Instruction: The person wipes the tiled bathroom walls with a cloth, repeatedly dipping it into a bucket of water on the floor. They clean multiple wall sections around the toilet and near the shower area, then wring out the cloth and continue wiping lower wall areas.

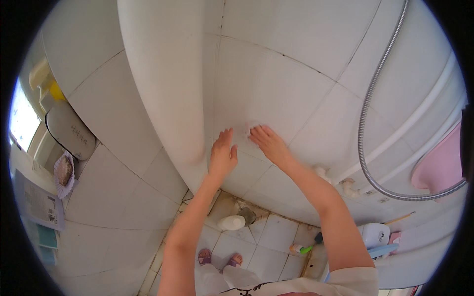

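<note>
My left hand (223, 153) is raised before the white tiled wall (259, 85), with its thumb apart from the fingers. It holds nothing that I can see. Just to its left rises a thick white vertical pipe (170, 81). My right hand (269, 142) reaches to the tiles beside it, fingers slightly bent and tips at the wall. A pale blurred patch shows at those fingertips; whether it is a held piece, suds or a reflection cannot be made out. Dark grout lines (283, 55) cross the tiles above both hands.
A metal shower hose (364, 111) loops at right, before white pipes (403, 129) and a pink basin (439, 162). On the left ledge are a grey bottle (70, 129) and soap (64, 171) in a dish. A white bottle (232, 222) and a green-capped bottle (300, 249) stand or lie on the floor.
</note>
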`<state>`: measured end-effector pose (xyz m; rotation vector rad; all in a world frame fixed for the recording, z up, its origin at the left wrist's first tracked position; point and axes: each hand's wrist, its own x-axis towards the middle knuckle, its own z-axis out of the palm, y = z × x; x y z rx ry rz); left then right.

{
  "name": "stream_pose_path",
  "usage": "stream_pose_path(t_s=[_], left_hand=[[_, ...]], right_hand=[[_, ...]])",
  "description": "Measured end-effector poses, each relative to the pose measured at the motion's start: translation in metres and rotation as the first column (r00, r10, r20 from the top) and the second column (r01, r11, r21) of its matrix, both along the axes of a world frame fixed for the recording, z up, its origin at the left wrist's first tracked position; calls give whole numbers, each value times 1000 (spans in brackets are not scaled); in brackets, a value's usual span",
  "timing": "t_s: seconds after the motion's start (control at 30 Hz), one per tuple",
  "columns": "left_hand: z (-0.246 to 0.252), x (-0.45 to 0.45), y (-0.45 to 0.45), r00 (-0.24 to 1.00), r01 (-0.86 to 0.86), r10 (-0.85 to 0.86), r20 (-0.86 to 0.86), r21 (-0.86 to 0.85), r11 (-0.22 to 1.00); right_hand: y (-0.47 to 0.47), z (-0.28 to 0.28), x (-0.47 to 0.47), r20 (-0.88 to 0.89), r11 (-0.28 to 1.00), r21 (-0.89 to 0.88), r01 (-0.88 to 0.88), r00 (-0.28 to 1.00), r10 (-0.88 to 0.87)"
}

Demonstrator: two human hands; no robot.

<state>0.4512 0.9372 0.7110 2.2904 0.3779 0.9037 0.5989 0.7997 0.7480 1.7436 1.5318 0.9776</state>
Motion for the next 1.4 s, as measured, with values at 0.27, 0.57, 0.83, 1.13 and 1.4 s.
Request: stream_pose_path(t_s=[0.27, 0.57, 0.83, 1.13, 1.4], left_hand=[[-38, -28, 2, 998, 40, -41, -56, -19, 999], [-14, -5, 12, 1000, -13, 13, 14, -23, 1000], [-23, -36, -4, 994, 88, -88, -61, 1, 996], [-18, -49, -19, 988, 147, -146, -53, 6, 989], [-36, -35, -44, 980, 188, -190, -58, -29, 982]], right_hand=[[11, 27, 17, 20, 976, 214, 27, 999, -32], [91, 82, -13, -52, 888, 457, 45, 998, -24], [64, 28, 3, 125, 947, 296, -123, 988, 89], [67, 119, -19, -54, 699, 712, 60, 998, -31], [32, -20, -10, -84, 950, 313, -7, 996, 35]])
